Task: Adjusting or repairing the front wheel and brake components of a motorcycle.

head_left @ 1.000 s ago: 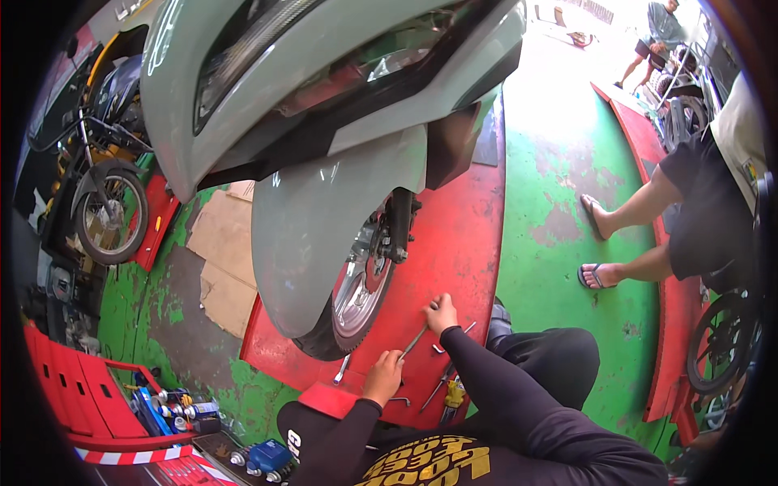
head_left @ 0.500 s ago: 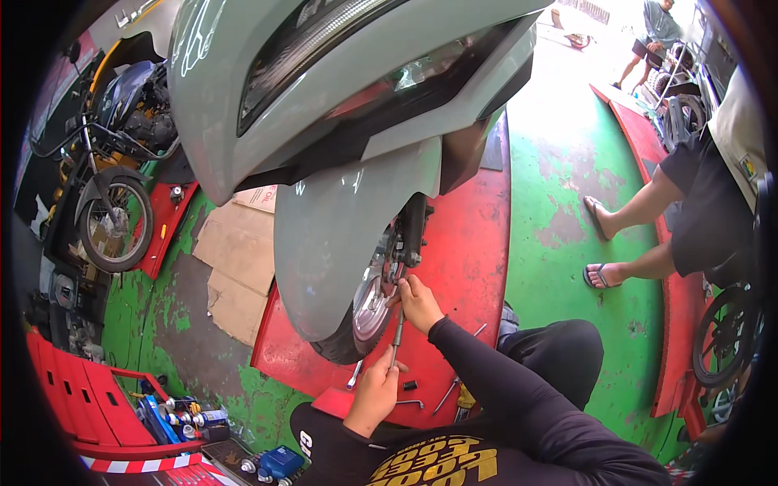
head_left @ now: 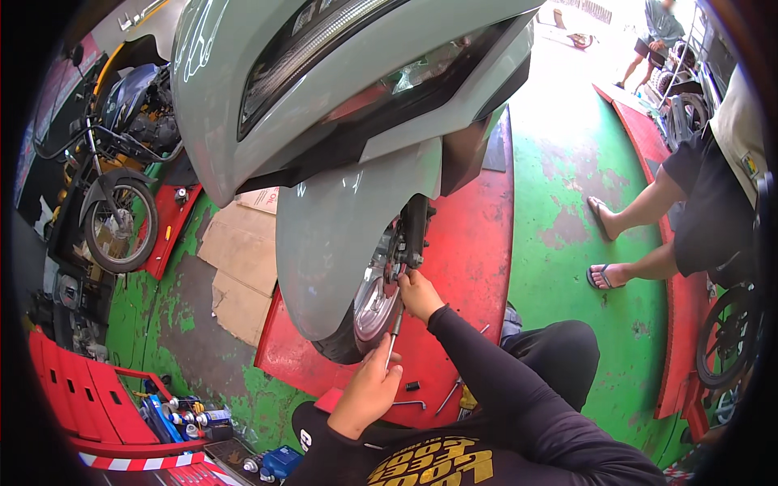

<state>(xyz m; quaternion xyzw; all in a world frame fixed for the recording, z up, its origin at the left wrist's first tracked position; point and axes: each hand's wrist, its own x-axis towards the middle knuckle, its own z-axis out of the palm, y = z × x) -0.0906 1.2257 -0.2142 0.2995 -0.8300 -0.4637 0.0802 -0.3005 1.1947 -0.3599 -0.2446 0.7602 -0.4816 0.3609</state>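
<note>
Right hand (head_left: 419, 292) closed on the head of a long ratchet wrench (head_left: 394, 330) at the scooter's front wheel (head_left: 374, 304) hub, left hand (head_left: 369, 394) gripping its handle end below (tool running between both hands), red lift ramp (head_left: 470, 243) beneath.

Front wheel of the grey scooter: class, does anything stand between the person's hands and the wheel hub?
Nothing visible does. The right hand is at the front wheel beside the fork, the left hand holds a long metal tool reaching up to it. The grey mudguard sits above, not between.
</note>
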